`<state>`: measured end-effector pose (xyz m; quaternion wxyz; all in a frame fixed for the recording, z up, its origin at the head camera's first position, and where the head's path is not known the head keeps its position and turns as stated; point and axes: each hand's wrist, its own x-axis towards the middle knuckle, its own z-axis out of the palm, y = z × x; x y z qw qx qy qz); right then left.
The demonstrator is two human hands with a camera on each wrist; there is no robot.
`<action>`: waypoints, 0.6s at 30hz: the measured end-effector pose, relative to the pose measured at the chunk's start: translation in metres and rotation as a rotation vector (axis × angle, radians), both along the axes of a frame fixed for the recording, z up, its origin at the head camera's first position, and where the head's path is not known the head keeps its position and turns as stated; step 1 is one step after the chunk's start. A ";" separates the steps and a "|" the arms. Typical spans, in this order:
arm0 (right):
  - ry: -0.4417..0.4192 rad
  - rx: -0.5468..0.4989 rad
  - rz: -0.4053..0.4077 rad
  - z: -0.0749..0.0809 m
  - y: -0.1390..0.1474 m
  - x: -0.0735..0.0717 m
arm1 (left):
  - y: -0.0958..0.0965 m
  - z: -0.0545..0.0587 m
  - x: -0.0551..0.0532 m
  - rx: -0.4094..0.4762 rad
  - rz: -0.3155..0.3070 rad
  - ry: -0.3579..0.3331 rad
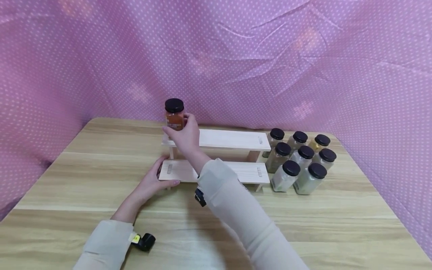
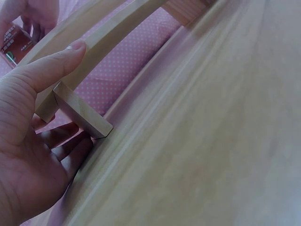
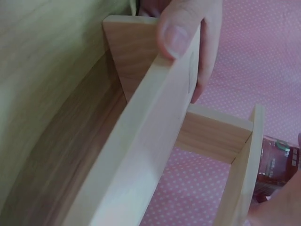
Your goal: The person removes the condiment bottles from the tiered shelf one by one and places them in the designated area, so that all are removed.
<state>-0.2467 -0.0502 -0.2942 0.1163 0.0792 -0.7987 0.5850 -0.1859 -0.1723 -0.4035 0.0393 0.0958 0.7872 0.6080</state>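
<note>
A two-step wooden shelf rack (image 1: 233,139) stands on the table. At the left end of its upper step, my right hand (image 1: 186,137) holds a spice jar (image 1: 174,117) with red-brown powder and a black lid. The jar is upright, its base right at the board. My left hand (image 1: 152,183) grips the left end of the lower step. In the left wrist view, its thumb (image 2: 70,56) lies along the board's edge, with the fingers around the short leg (image 2: 82,110). Part of the red jar (image 3: 277,160) also shows beside the upper step in the right wrist view.
Several black-lidded spice jars (image 1: 299,154) are grouped just right of the rack, some close against its end. A pink dotted cloth (image 1: 216,67) hangs behind and around the wood-grain table (image 1: 84,165).
</note>
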 end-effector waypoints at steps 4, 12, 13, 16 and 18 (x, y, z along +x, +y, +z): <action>0.024 0.037 -0.025 0.002 0.000 0.002 | 0.001 0.001 -0.001 -0.003 0.001 0.005; 0.023 0.065 -0.049 0.003 0.000 0.004 | 0.001 0.001 0.001 -0.013 0.011 -0.012; 0.024 0.065 -0.049 0.003 0.000 0.004 | 0.001 0.001 0.002 -0.011 0.013 -0.014; 0.024 0.060 -0.043 0.003 0.001 0.005 | 0.001 0.002 0.002 -0.007 0.017 -0.012; 0.023 0.045 -0.036 0.002 0.002 0.005 | 0.001 0.002 0.003 -0.006 0.016 -0.009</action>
